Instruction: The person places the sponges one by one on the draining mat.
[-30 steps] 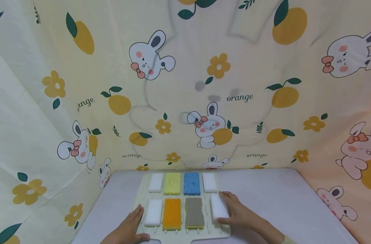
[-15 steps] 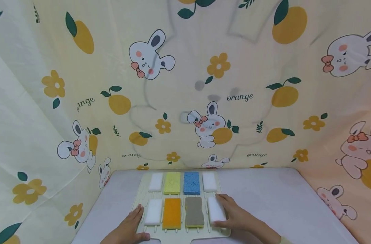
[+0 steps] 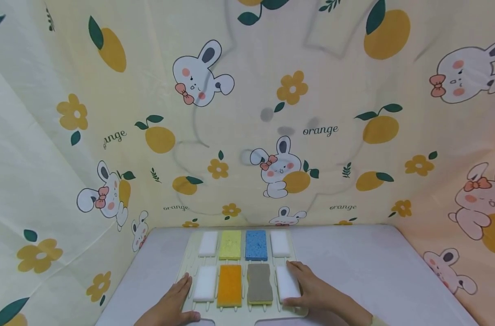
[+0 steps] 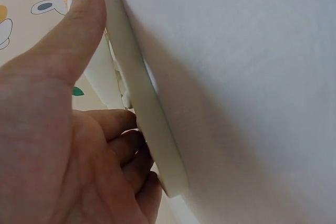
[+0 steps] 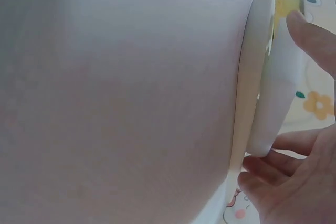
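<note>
In the head view, a cream slotted board (image 3: 239,315) carries two rows of sponges. My right hand (image 3: 312,287) holds the white sponge (image 3: 287,283) at the near right, thumb at its near end and fingers at its far end. That white sponge (image 5: 281,72) also shows low over the board in the right wrist view. My left hand (image 3: 170,302) rests on the board's left edge, beside another white sponge (image 3: 205,283). The near row also has an orange sponge (image 3: 229,285) and a grey-topped sponge (image 3: 259,283). In the left wrist view, the fingertips (image 4: 126,119) touch the board's rim.
The far row has a white sponge (image 3: 208,243), a yellow sponge (image 3: 230,245), a blue sponge (image 3: 256,245) and another white sponge (image 3: 280,243). The board lies on a white table (image 3: 353,258). A patterned curtain (image 3: 239,108) rises behind the table and along both sides.
My right hand has moved slightly left with the white sponge, which now sits straighter in line with the near row. The left hand has stayed in place.
</note>
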`<state>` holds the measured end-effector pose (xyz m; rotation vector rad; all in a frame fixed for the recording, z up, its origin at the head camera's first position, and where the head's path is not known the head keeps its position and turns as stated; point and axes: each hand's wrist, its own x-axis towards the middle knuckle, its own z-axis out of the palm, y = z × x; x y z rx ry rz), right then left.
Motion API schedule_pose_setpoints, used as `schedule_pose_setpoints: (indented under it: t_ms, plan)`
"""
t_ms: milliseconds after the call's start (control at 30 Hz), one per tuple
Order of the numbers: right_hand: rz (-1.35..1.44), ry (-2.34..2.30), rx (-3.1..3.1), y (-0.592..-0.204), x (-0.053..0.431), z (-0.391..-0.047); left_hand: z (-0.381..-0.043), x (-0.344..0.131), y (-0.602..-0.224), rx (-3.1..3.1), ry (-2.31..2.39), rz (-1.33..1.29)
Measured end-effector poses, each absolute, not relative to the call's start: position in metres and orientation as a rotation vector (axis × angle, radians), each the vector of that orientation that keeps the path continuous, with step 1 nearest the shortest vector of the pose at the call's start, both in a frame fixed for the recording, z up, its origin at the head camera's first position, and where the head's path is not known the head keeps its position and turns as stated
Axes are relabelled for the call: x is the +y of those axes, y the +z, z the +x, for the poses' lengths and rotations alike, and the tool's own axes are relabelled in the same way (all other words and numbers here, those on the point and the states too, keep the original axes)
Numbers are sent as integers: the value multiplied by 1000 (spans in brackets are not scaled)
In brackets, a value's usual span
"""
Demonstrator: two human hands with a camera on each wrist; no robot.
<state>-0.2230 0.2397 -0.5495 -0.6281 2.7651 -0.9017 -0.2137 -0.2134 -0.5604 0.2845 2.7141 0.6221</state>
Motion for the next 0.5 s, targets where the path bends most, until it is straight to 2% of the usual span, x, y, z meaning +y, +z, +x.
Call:
schedule_pose_setpoints:
  t_ms: [500]
  plan:
    - [-681, -932, 2795, -546, 244, -222, -213, -211, -557, 2717, 592, 255]
